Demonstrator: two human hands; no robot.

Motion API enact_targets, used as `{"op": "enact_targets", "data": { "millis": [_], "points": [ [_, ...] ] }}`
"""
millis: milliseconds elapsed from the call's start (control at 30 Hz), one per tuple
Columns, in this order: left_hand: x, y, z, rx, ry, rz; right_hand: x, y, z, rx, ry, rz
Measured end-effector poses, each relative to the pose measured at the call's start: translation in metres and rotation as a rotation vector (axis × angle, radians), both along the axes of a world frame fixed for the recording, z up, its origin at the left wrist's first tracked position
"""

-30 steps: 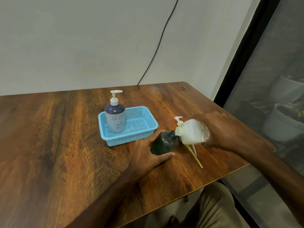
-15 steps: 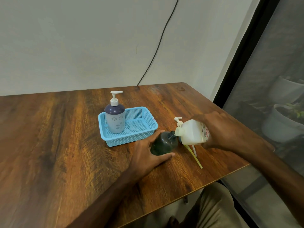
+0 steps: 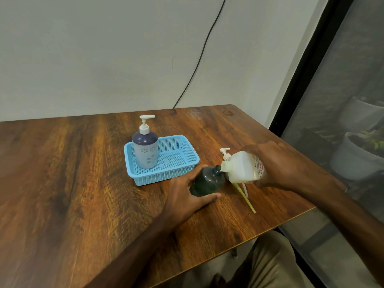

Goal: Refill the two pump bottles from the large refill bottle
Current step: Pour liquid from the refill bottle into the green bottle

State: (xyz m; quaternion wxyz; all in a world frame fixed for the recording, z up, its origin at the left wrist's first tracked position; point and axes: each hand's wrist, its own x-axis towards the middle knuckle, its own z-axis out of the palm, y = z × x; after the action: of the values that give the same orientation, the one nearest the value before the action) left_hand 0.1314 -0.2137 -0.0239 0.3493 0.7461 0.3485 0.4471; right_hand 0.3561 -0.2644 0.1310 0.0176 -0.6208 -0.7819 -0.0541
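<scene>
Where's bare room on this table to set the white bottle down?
Free: the table left of the blue basket, the strip between basket and wall, the basket's right half beside the pump bottle. Crowded: right front, with left hand on the dark bottle, right hand tipping the refill bottle, loose pump tube beneath.

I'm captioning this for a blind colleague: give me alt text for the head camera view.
The right hand tips a white refill bottle, neck against the neck of a dark bottle that the left hand steadies on a wooden table. Behind, a grey pump bottle stands in a blue basket; a loose pump lies nearby.
</scene>
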Motion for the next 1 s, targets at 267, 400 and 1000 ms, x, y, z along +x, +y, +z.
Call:
{"op": "enact_targets", "data": {
  "millis": [267,400,1000],
  "points": [
    [0.000,0.001,-0.001,0.003,0.020,0.007,0.003,0.002,-0.003,-0.014,-0.019,0.009],
    [0.000,0.001,0.000,0.006,0.030,0.013,0.012,0.010,-0.008,-0.016,-0.032,0.002],
    [0.000,0.001,-0.002,-0.013,0.008,0.013,0.054,0.036,-0.050,-0.206,0.165,-0.153]
  ]
}}
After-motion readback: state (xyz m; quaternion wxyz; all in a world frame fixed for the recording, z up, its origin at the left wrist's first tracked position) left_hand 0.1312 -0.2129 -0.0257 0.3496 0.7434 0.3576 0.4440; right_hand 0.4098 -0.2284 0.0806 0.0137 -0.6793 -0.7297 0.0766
